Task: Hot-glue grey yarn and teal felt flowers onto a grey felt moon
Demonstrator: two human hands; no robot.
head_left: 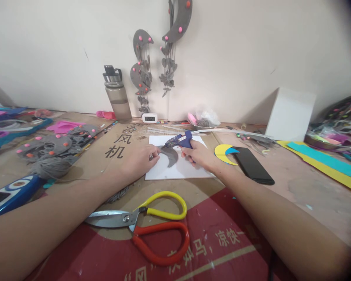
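Observation:
A grey crescent (pixel 172 156) lies on a white board (pixel 181 173) on the cardboard. My right hand (pixel 199 155) is wrapped round a blue glue gun (pixel 185 139), whose nozzle points left at the crescent's upper tip. At the board's left edge, my left hand (pixel 143 159) has its fingers pinched together beside that same tip. Whatever is between those fingers is too small to make out.
Scissors (pixel 126 219) with yellow and red handles lie nearest me. A phone (pixel 253 166) and a yellow crescent (pixel 222 153) are on the right, grey yarn (pixel 52 167) on the left. Behind stand a bottle (pixel 118 99), a small clock (pixel 149 118) and a white block (pixel 291 115).

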